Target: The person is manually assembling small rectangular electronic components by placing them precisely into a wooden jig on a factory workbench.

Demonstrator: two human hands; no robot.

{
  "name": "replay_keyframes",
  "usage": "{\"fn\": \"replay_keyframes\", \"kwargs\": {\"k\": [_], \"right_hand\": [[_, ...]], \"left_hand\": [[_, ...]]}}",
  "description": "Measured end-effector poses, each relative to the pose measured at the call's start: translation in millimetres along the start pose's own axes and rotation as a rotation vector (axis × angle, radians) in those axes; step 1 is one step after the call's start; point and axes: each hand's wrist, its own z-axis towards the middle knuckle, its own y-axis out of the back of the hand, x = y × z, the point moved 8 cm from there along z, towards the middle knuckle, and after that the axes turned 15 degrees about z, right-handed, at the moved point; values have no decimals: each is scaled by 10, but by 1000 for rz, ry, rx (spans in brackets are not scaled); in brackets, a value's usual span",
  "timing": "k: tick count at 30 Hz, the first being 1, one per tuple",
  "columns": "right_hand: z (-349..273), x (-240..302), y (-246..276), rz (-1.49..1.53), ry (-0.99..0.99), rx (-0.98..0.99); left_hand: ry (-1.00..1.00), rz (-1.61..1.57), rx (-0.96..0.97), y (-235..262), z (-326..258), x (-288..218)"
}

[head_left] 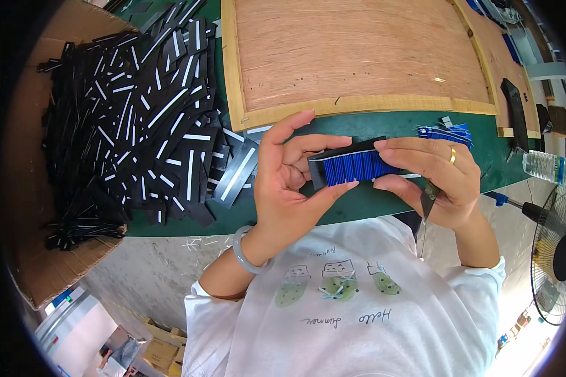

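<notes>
At the centre of the frame we hold a black strip (349, 164) with a row of small blue pieces (357, 167) lined up side by side along it. Our left hand (289, 182) grips the strip's left end, thumb under its lower edge and fingers curled over the top. Our right hand (435, 179) pinches the right end, fingers on top and thumb below; a gold ring (452, 156) sits on one finger, and a dark thin object we cannot make out hangs below the palm. A pale bangle (248, 251) circles our left wrist.

The strip hovers just above the near edge of a green table (365, 201). Just right of our right hand, a small heap of more blue pieces (448, 133) lies on the green surface. Behind both hands, a wooden board (358, 53) fills the upper middle. On the left of the frame, a big pile of black strips (138, 125) with white stripes spills over a cardboard sheet (25, 188). At the right edge stand a plastic bottle (546, 166) and a fan (556, 254)
</notes>
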Motion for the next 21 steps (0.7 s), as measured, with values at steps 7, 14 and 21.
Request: {"fn": "replay_keyframes", "kwargs": {"k": [7,14,21], "right_hand": [[-38,-2,19,-21,-4,-12],[-80,-76,74,158,-167,-76],[-118,-44,93,189,-66,-38]], "left_hand": [[-19,68,17,-44,6,-40],[50,-108,57,-129,-1,-6],[54,-102,88,-185,-2,-54]]}}
